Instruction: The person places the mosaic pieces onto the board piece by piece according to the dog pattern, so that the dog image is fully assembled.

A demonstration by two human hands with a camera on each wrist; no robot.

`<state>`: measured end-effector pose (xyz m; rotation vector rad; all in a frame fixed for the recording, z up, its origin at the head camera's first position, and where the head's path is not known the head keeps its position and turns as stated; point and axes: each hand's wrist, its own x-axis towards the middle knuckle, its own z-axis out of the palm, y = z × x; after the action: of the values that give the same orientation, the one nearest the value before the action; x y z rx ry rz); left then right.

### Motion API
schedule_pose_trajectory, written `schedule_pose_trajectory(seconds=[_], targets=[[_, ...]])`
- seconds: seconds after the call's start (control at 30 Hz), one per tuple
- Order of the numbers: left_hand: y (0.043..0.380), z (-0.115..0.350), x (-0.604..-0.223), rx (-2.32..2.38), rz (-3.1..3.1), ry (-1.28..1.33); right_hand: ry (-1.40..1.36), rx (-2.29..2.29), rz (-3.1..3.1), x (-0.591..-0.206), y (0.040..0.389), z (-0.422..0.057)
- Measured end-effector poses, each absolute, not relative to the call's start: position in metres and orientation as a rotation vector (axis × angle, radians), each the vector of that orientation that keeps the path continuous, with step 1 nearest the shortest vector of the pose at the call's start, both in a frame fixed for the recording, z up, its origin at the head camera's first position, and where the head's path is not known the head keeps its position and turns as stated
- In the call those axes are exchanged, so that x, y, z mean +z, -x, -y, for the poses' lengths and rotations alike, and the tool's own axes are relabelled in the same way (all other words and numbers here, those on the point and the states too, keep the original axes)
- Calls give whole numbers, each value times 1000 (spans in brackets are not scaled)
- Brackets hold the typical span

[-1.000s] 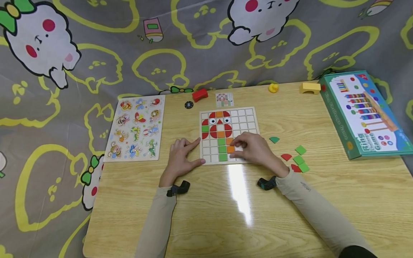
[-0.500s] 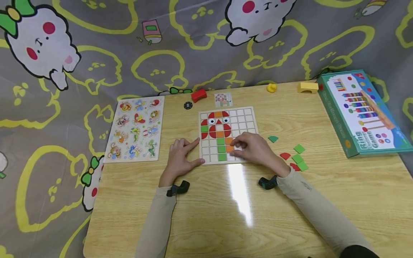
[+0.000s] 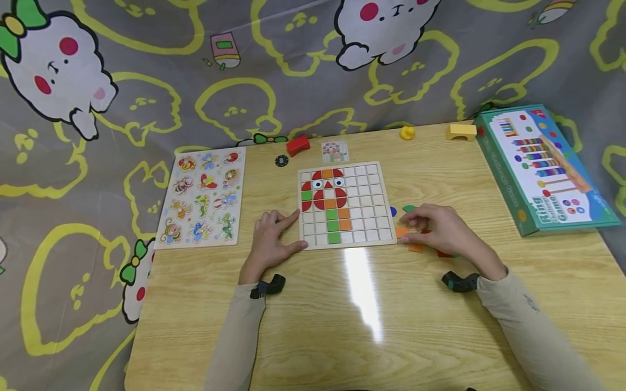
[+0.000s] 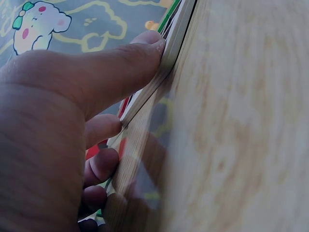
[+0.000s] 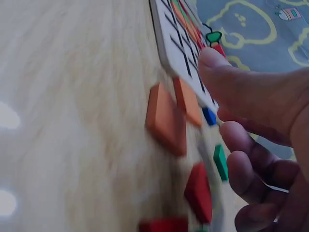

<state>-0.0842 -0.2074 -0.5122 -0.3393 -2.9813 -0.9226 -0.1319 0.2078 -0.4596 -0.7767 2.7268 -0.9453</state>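
A wooden grid board [image 3: 367, 217] lies mid-table, partly filled with red, orange and green tiles and two eye tiles in its left half. My left hand [image 3: 270, 239] rests at its left side, thumb and index fingertip touching the edge; the left wrist view shows the thumb [image 4: 120, 67] against the rim. Just right of the board, my right hand [image 3: 442, 231] hovers over loose tiles, thumb and fingers apart with nothing between them. Below it are two orange squares [image 5: 166, 121], a blue tile [image 5: 209, 116], a green tile [image 5: 220, 163] and red ones [image 5: 199, 193]. The hand hides other tiles in the head view.
A picture card [image 3: 335, 151], red block [image 3: 298, 145] and black disc [image 3: 281, 161] lie behind the board. An insect puzzle [image 3: 201, 198] lies left. A yellow duck [image 3: 407, 133], yellow arch block [image 3: 461, 132] and large game box [image 3: 552, 174] stand at right.
My right hand has left the board and moved right to the loose tiles. Orange squares and a blue tile now show beside the board. My left hand has stayed put.
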Motion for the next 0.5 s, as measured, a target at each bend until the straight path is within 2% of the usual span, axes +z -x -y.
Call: schedule_pose_trajectory(seconds=[0.5], targets=[[84,207,-510,-933,2964,351,725,-739,-2753,-457,112,-226]])
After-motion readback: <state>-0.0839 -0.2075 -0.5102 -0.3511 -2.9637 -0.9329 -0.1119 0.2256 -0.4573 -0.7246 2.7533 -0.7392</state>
